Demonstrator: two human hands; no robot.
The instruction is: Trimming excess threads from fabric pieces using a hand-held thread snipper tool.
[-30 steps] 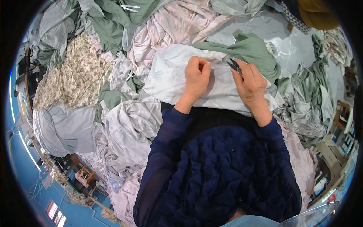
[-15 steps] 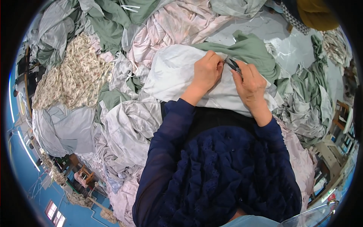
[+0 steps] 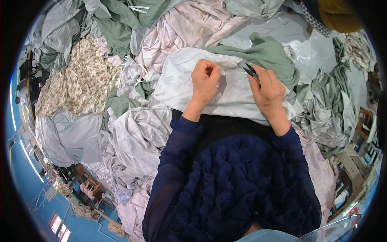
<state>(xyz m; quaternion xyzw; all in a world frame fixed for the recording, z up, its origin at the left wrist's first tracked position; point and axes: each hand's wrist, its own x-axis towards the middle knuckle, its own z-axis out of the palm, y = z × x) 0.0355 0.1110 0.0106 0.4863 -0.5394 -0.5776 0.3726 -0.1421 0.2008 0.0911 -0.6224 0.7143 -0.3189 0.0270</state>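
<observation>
A white cloth (image 3: 181, 86) with a faint pattern lies spread over my lap. Above its middle is my left hand (image 3: 205, 82), thumb and fingers pinched together; whatever they may hold is too small to make out. My right hand (image 3: 268, 88) is closed round a pair of small dark thread snips (image 3: 250, 71), whose pointed blades are apart and aim up and left, over the cloth's far edge. A green cloth (image 3: 272, 56) lies just beyond the snips.
Heaped fabric surrounds me: a floral cloth (image 3: 78, 76) at left, pink cloth (image 3: 185, 30) ahead, grey-green cloth (image 3: 326, 109) at right. Shiny grey floor (image 3: 310, 52) shows at the far right. Mustard-coloured fabric (image 3: 340, 16) is at the upper right edge.
My left hand has moved left and slightly nearer, away from the snips and the cloth's far edge. My right hand has hardly moved, still holding the snips.
</observation>
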